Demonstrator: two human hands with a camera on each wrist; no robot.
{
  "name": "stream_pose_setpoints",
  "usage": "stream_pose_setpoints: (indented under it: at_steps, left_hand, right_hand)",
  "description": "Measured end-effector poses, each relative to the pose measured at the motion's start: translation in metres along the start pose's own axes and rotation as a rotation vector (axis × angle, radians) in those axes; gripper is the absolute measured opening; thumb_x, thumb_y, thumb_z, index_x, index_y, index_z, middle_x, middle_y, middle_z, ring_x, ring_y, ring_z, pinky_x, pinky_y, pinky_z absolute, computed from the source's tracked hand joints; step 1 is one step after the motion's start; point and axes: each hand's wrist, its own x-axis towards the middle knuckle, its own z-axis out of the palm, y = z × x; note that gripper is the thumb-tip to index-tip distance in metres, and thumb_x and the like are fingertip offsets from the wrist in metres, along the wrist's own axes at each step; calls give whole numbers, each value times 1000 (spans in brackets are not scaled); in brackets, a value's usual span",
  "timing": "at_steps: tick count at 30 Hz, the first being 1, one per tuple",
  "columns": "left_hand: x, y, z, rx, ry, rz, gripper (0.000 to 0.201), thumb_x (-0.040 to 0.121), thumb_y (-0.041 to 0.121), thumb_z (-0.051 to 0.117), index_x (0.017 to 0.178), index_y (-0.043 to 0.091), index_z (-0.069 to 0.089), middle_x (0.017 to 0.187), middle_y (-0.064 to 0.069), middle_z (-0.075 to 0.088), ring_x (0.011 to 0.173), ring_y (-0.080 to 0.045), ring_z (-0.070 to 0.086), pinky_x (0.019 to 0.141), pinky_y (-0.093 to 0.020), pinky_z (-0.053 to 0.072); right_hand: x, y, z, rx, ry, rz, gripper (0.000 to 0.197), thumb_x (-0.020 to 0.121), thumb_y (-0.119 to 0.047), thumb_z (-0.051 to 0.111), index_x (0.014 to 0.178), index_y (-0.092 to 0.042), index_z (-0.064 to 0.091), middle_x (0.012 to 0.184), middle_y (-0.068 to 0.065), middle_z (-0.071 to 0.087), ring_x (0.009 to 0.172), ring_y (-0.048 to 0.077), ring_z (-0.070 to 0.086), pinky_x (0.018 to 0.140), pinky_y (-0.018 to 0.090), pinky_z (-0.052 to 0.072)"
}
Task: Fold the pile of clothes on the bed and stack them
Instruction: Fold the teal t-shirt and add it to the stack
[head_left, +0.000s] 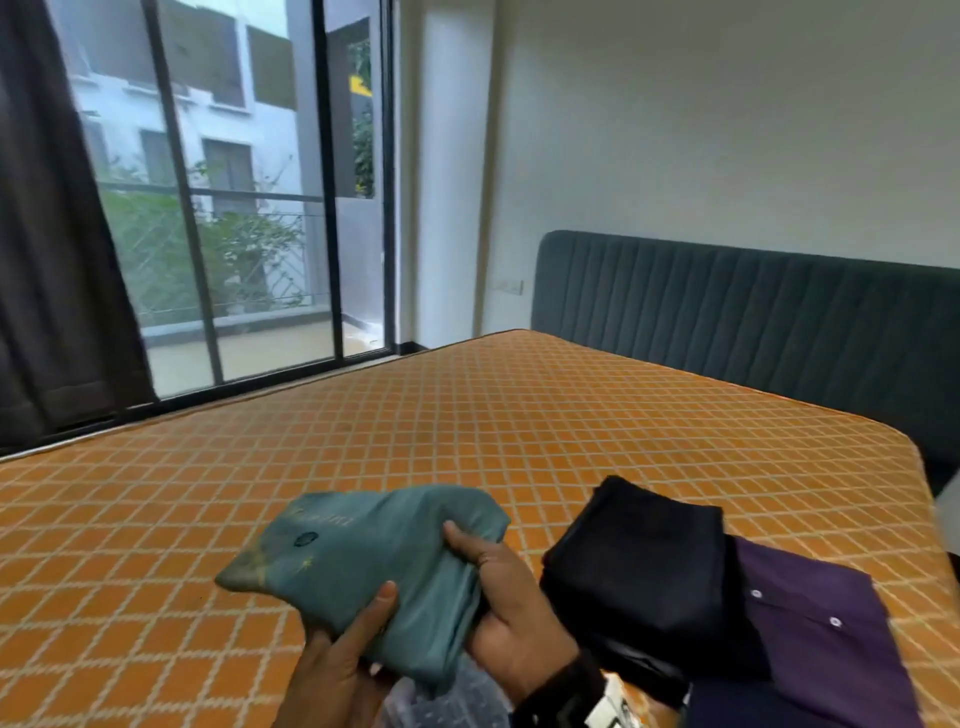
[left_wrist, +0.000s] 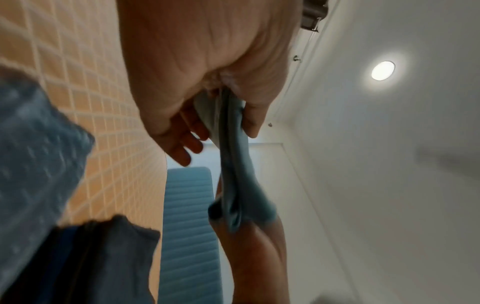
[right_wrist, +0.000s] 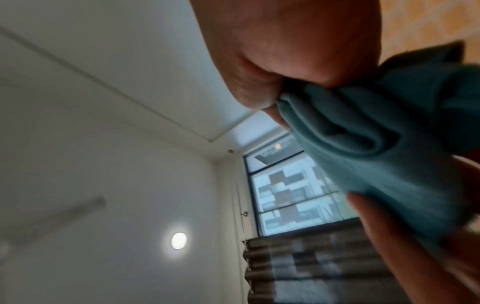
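Observation:
A folded teal garment (head_left: 363, 566) is held in the air above the orange checked bed (head_left: 467, 441). My left hand (head_left: 353, 639) grips its near edge, thumb on top and fingers underneath. My right hand (head_left: 493, 587) grips its right edge, thumb over the cloth. In the left wrist view the teal garment (left_wrist: 233, 164) runs between my thumb and fingers. The right wrist view shows the teal garment (right_wrist: 376, 154) bunched in my grasp. To the right on the bed lies a folded black garment (head_left: 639, 571), resting partly on a purple buttoned shirt (head_left: 815, 634).
A dark green padded headboard (head_left: 753, 306) stands at the far right. Sliding glass doors (head_left: 234, 208) and a dark curtain (head_left: 47, 260) line the left side. A pale blue patterned cloth (head_left: 441, 701) sits at the bottom edge near me.

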Motion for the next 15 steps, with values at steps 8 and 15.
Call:
stream_pose_setpoints:
  at_steps: [8, 15]
  left_hand:
    - [20, -48, 70, 144, -138, -549, 73, 84, 48, 66, 137, 1, 50, 131, -25, 60, 123, -43, 56, 109, -54, 40]
    - [10, -127, 123, 459, -349, -592, 63, 77, 50, 71, 130, 17, 60, 128, -11, 62, 121, -31, 58, 111, -51, 40]
  right_hand:
    - [-96, -145, -90, -437, 203, -463, 23, 94, -11, 68, 115, -2, 68, 104, 18, 76, 93, 32, 74, 83, 43, 60]
    - [-179, -183, -156, -984, 182, -384, 14, 98, -7, 62, 110, -12, 70, 105, 5, 76, 94, 16, 72, 81, 27, 57]
